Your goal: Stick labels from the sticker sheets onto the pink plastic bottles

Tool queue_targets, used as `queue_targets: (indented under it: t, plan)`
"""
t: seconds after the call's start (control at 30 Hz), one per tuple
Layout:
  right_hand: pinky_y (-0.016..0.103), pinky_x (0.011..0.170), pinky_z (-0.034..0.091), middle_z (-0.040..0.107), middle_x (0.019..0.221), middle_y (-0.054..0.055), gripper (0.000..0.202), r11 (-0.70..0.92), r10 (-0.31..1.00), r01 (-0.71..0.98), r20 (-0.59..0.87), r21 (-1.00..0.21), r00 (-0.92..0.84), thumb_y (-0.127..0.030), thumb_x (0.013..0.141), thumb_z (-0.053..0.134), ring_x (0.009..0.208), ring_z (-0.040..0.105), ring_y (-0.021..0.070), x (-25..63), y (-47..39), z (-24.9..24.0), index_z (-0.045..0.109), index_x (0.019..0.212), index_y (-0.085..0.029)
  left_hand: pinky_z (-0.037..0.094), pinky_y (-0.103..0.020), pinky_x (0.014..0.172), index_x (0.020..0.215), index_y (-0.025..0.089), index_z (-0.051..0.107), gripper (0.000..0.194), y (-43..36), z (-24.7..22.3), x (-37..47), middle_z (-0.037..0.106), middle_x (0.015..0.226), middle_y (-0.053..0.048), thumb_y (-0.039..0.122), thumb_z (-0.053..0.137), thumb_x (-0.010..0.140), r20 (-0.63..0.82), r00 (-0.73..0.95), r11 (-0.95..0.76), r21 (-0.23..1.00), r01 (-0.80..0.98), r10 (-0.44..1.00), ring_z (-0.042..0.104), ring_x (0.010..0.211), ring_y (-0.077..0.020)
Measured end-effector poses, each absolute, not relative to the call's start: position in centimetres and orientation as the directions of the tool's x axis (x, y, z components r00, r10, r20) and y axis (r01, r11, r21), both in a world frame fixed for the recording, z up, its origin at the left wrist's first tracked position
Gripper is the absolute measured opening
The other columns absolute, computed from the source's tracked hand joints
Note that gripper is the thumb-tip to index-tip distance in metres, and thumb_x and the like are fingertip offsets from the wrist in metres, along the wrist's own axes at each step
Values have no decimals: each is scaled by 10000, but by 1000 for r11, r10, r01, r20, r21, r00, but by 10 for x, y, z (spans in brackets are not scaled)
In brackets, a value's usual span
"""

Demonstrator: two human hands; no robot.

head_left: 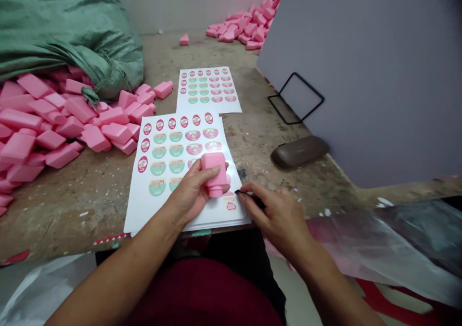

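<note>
My left hand (197,186) is wrapped round a small pink bottle (214,167), its neck toward me, over a stack of sticker sheets (137,210). Rows of green and pink labels cover the top sheet. At its lower right, my right hand (274,208) pinches a thin black tool (252,198), whose tip is close to a pink label (230,205). Most of the tool is hidden by my fingers. Another sticker sheet (209,106) lies behind the stack.
Pink bottles (77,114) are heaped at the left under a green sack (68,32). More bottles (249,28) lie at the back. To the right are a dark case (299,151), a black wire stand (296,122) and a large grey panel (368,85).
</note>
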State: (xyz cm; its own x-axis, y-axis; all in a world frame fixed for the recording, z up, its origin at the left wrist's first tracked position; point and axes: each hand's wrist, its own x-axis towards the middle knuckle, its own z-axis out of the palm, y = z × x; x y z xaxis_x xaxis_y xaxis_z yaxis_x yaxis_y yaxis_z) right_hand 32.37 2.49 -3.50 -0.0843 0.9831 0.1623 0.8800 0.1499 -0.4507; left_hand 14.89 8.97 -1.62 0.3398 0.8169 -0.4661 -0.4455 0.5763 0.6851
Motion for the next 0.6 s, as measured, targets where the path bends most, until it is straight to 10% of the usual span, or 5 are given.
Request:
queue_targets:
  t: [0.6]
  plan:
    - [346, 668, 295, 721, 668, 9, 204, 183, 971, 925, 206, -333, -118, -253, 939, 499, 543, 552, 172, 316, 27, -35, 666, 831, -211, 573, -326, 763, 1085, 169, 628, 337, 91, -18, 147, 654, 1093, -90, 163, 715, 760, -454, 381, 591, 672, -447, 805, 603, 917, -177]
